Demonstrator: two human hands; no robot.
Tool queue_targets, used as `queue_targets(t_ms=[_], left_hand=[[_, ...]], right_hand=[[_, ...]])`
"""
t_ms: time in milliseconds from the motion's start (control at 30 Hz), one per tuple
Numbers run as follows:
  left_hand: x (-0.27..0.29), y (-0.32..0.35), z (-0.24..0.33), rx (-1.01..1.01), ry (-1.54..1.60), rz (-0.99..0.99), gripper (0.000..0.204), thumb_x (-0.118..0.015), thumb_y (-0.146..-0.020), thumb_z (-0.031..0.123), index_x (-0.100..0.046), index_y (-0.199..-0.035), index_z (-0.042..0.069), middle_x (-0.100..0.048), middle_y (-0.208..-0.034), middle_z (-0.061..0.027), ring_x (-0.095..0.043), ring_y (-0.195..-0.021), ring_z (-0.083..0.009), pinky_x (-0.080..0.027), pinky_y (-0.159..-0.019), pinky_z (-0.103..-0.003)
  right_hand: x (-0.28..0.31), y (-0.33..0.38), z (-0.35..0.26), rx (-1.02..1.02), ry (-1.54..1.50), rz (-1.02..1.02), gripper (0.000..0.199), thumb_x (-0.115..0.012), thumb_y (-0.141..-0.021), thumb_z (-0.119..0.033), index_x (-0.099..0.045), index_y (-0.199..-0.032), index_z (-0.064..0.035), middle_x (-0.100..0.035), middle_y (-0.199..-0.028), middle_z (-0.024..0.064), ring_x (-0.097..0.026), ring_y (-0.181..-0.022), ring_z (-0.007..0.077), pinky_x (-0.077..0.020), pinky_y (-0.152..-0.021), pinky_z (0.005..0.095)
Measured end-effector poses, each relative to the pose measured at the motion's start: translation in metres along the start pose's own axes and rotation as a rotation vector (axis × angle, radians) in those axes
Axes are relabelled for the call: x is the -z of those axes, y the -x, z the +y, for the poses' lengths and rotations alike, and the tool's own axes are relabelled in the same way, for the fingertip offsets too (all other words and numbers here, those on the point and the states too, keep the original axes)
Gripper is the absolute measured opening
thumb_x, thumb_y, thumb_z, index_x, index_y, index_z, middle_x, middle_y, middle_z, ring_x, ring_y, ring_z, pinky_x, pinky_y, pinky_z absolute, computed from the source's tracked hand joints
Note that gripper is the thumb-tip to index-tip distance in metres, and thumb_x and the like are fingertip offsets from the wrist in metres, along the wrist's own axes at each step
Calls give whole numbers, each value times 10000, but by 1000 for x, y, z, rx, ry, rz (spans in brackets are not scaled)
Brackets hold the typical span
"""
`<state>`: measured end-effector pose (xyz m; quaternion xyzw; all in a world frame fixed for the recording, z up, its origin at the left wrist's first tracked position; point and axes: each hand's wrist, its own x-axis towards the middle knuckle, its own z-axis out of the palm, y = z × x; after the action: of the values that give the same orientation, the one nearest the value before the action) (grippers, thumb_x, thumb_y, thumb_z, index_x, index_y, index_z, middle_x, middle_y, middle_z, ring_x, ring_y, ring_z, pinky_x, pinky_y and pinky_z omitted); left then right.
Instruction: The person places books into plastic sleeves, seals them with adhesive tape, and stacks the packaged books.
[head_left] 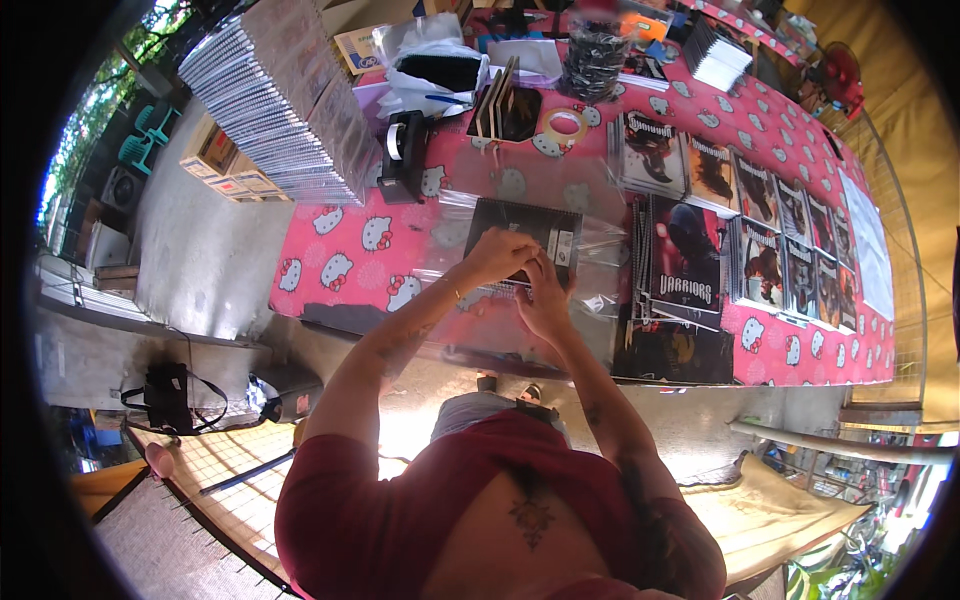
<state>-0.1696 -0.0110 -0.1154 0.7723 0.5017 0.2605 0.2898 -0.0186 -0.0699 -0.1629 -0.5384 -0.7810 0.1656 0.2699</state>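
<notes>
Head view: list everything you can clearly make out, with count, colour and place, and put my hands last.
notebook: one, black, below the hands
plastic: count unclear, clear, around the notebook
tablecloth: one, pink patterned, over the table
tape dispenser: one, black, left of the notebook
tape roll: one, tan, beyond the notebook
booklets: many, mostly dark, table's right side
tall stack: one, white-grey spiral edges, far left
boxes: several, brown, beside the tall stack
chairs: two, green, upper left
bag: one, black, lower left
fan: one, red, upper right
left hand: one, bare, over the notebook
right hand: one, bare, at its near edge
</notes>
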Motion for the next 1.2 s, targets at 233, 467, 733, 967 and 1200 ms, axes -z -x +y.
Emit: queue_targets(t_ms=[233, 467, 733, 967, 1200], left_hand=[[-18, 18, 8, -170, -287, -8, 244, -548, -910, 130, -626, -1079, -28, -622, -1222, -206, -623, -1084, -360, -537, -859, -444], [2, 70, -27, -117, -631, 285, 407, -519, -961, 213, -573, -1278, -38, -492, -1416, -226, -434, -1358, -370, -399, -1089, -472], [170, 38, -190, 508, 619, 711, 380, -799, -809, 206, -692, -1072, -47, -624, -775, -58, -583, -641, -159, -548, -606, -296], [144, 28, -168, 522, 1061, 793, 146, -703, -877, 203, -699, -894, 58, -609, -788, 3, -543, -666, -108, -511, -681, -287], [153, 66, -210, 761, -807, 586, 212, -670, -875, 229, -682, -970, 40, -708, -772, -158, -695, -667, -313, -540, -603, -436]], right_hand=[[45, -4, 1, 249, 439, 107, 683, -806, -695, -316, -548, -1277, -66, -536, -1150, 96, -539, -1152, 242, -324, -1018, 499], [45, -10, 14, 301, 532, -14, 659, -787, -649, -422, -625, -1165, -45, -581, -984, 28, -602, -939, 184, -396, -917, 383], [51, -14, 7, 346, 411, -10, 606, -808, -632, -407, -649, -1109, -68, -617, -1014, 27, -623, -969, 184, -394, -900, 406], [53, -7, 13, 279, 405, -1, 539, -806, -675, -380, -652, -1110, -101, -634, -1011, 21, -642, -944, 211, -396, -888, 421], [51, -7, 14, 371, 374, 2, 570, -809, -645, -406, -661, -1104, -103, -645, -1083, 5, -637, -985, 183, -393, -902, 414]])
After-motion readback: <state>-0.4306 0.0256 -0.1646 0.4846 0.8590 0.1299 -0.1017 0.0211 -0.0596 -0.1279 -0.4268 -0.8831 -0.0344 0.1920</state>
